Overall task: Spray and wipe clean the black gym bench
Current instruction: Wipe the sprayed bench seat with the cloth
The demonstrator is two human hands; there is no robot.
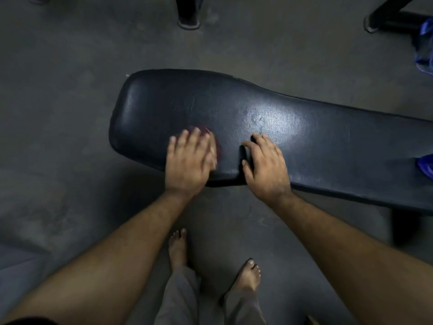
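The black padded bench (304, 146) stands on a grey floor (58, 137), its wide end to the left. A dark red cloth (219, 147) lies on the pad under the flat left hand (189, 160). Just right of it, the right hand (267, 165) rests flat by the near edge.

No readable text, label or number on bench (281, 127) or elsewhere.

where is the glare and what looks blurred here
Head view: glare sits on the black padded gym bench just beyond the right hand; the left hand, pressing a dark red cloth, is motion-blurred; the right hand is sharp; the whole frame is dim.
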